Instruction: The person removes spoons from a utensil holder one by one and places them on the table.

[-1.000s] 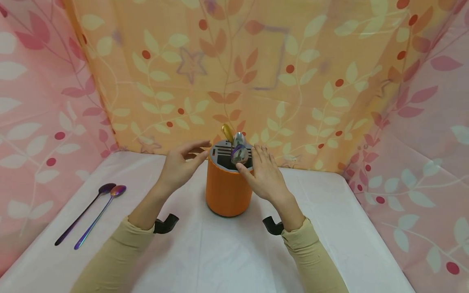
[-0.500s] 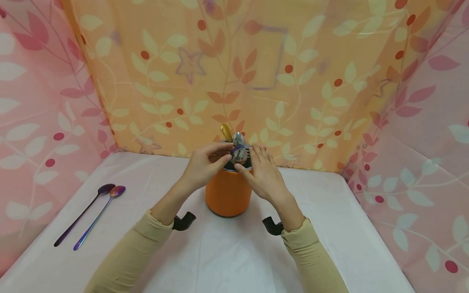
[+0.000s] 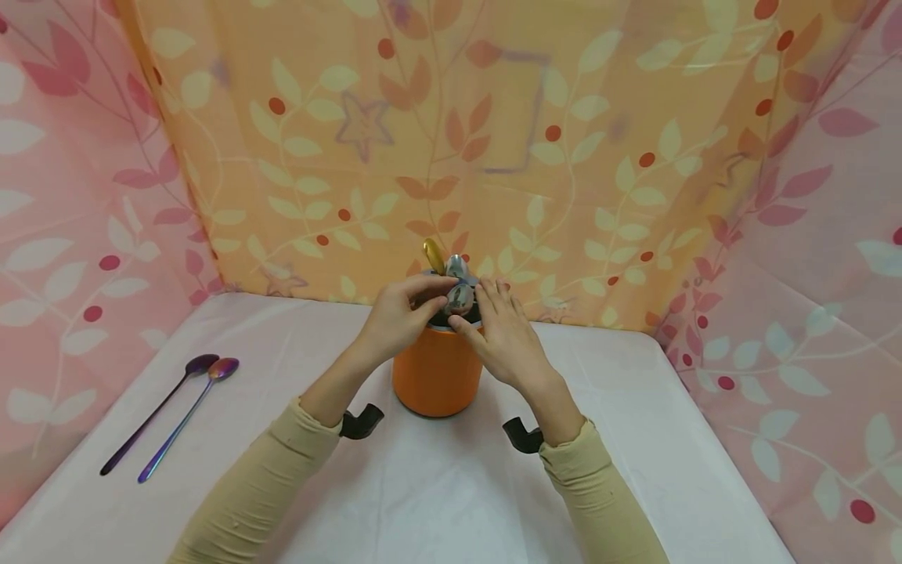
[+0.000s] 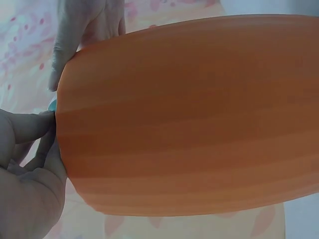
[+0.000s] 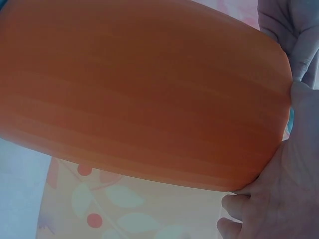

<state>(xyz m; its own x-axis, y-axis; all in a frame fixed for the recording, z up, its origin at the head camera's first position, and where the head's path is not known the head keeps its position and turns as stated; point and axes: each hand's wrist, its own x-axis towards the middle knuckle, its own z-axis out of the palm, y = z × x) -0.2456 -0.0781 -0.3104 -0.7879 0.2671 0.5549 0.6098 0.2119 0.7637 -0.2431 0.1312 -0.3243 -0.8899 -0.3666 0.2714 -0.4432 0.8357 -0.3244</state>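
Note:
An orange round utensil holder point(image 3: 437, 376) with a dark slotted top stands on the table. Spoon bowls stick up from it: a gold spoon point(image 3: 433, 257) at the back, a silver spoon point(image 3: 456, 266), and a shiny silver spoon point(image 3: 460, 300) in front. My left hand point(image 3: 397, 317) comes in from the left, its thumb and curled fingers pinching the front spoon; the exact contact is partly hidden. My right hand point(image 3: 509, 337) rests on the holder's right rim with fingers extended, its thumb near the same spoon. In both wrist views the holder's orange wall point(image 4: 189, 119) blocks most of the scene.
A dark purple spoon point(image 3: 160, 411) and a rainbow-coloured spoon point(image 3: 189, 419) lie side by side on the white tablecloth point(image 3: 423, 493) at left. Patterned cloth walls point(image 3: 451, 141) enclose the table behind and on both sides.
My left hand has moved right from the holder's left rim to the front spoon, closing its fingers there. The right hand stays on the rim.

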